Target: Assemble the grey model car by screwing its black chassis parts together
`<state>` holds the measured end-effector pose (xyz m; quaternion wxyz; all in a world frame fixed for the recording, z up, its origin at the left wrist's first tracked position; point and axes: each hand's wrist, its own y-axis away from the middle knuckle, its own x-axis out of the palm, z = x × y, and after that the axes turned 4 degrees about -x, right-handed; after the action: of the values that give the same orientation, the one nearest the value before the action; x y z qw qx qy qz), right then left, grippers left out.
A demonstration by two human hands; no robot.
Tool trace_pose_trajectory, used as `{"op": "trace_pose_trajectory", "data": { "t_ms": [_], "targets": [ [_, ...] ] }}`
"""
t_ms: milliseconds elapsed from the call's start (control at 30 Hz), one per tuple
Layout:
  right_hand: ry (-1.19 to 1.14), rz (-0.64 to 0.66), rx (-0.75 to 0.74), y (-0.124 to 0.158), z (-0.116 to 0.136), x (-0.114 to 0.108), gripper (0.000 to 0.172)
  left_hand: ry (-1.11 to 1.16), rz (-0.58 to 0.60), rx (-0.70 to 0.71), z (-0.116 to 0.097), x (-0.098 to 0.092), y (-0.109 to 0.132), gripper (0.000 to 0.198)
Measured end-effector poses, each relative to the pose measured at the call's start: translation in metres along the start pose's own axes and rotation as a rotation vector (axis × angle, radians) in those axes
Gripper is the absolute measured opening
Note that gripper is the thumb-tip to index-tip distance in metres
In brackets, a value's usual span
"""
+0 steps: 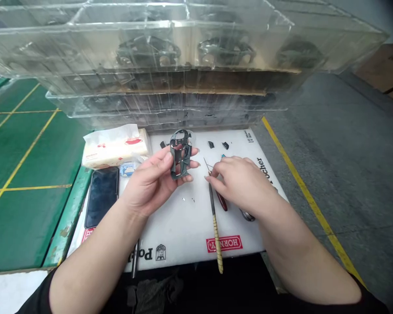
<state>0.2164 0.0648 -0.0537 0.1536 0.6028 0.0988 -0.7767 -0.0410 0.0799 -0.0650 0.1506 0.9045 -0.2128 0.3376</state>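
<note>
My left hand (153, 174) grips a dark grey plastic model car body shell (180, 155), thumb on the near side and fingers behind it, above the white mat. My right hand (237, 179) is closed in a pinch over the tools at the right; a thin dark tip shows at its fingertips, but what it belongs to is hidden. Beneath those fingers lies a slim pointed tool with a red-brown handle (222, 202). Beside it rests a file with a yellow wrapped handle (218, 244). Two small dark parts (211, 144) sit beyond the hands.
Stacked clear plastic trays (183, 83) holding dark car bodies rise at the back. On the left are a tissue pack (114, 148), a blue-and-white packet (127, 169) and a phone (102, 196). A metal rod (135, 261) reaches past the front edge of the white mat (183, 231).
</note>
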Motion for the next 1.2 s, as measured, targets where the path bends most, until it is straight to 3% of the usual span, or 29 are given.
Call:
{"op": "trace_pose_trajectory", "data": {
  "t_ms": [133, 267, 367, 467, 567, 633, 700, 900, 1200],
  "targets": [
    [0.07, 0.125, 0.082, -0.006, 0.004, 0.013, 0.037, 0.029, 0.021, -0.023, 0.001, 0.0, 0.0, 0.024],
    [0.069, 0.116, 0.099, -0.008, 0.005, 0.013, 0.041, 0.07, 0.02, -0.009, 0.002, 0.001, -0.001, 0.021],
    [0.056, 0.083, 0.11, -0.009, 0.005, 0.009, 0.035, 0.085, -0.007, 0.014, 0.002, 0.001, -0.003, 0.024],
    [-0.061, -0.052, 0.157, -0.006, 0.004, 0.003, 0.024, 0.103, -0.035, 0.027, 0.002, -0.001, -0.004, 0.027],
    [-0.349, -0.204, 0.175, -0.001, 0.003, -0.003, 0.013, 0.116, -0.049, 0.044, 0.002, -0.002, -0.005, 0.025],
    [-0.515, -0.256, 0.09, 0.003, 0.005, -0.006, 0.006, 0.111, -0.052, 0.062, 0.002, -0.001, -0.005, 0.024],
    [-0.59, -0.328, -0.035, 0.006, 0.008, -0.008, 0.011, 0.098, -0.051, 0.081, 0.002, 0.0, -0.004, 0.024],
    [-0.536, -0.542, -0.286, 0.008, 0.017, -0.003, 0.032, 0.06, -0.068, 0.107, 0.001, 0.004, -0.002, 0.024],
    [-0.469, -0.703, -0.296, 0.005, 0.016, -0.001, 0.031, 0.007, -0.071, 0.145, 0.005, 0.004, 0.0, 0.039]
  ]
}}
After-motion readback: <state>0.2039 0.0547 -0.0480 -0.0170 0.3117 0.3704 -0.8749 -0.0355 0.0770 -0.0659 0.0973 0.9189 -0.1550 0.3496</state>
